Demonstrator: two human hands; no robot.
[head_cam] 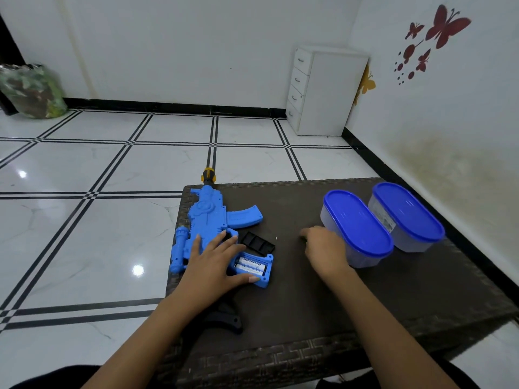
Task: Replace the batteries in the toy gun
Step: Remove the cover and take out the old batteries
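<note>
Left hand (216, 262) lies flat, fingers spread; right hand (323, 248) curls knuckles-up.

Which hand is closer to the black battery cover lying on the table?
Left. The left hand rests on the toy gun, its fingertips right beside the black battery cover. The right hand is farther to the right, near the blue-lidded container.

Bare forearms — no sleeves, dark trousers.

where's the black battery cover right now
In the head view, the black battery cover lies on the dark table, just beyond the toy gun's open battery compartment.
</note>
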